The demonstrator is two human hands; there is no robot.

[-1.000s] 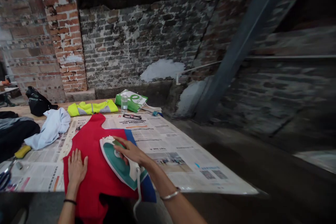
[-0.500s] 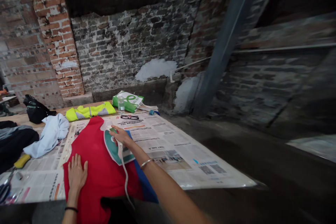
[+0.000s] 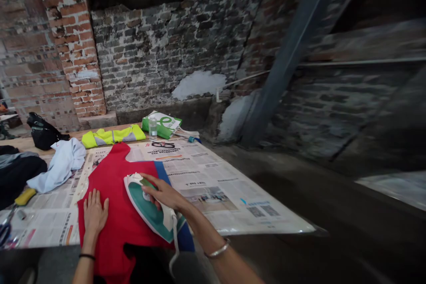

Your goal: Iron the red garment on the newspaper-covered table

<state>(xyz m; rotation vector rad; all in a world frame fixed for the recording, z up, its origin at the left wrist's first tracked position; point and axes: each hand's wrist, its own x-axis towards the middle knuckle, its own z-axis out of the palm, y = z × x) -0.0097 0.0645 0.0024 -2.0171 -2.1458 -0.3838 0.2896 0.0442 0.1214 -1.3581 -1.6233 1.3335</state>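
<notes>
Red fabric [image 3: 113, 177] lies spread over the newspaper-covered table, with blue fabric [image 3: 162, 173] showing beneath its right side. My right hand [image 3: 163, 193] is wrapped round the handle of a green and white iron [image 3: 141, 204], whose soleplate rests on the red fabric. The iron's white cord [image 3: 175, 239] hangs down at the front edge. Flat on the left part of the red fabric lies my left hand [image 3: 95, 214], fingers stretched out.
Behind are a yellow vest [image 3: 115, 136], glasses [image 3: 163, 144], a clear bottle [image 3: 152, 128] and a green and white bag [image 3: 163, 125]. To the left lie white cloth [image 3: 61, 164], dark clothes [image 3: 21, 177], a black bag [image 3: 45, 131], a yellow object [image 3: 25, 196] and scissors [image 3: 5, 230].
The iron has moved down toward the front edge in my right hand, and its tip now points more to the upper left. My left hand stays flat on the red fabric.
</notes>
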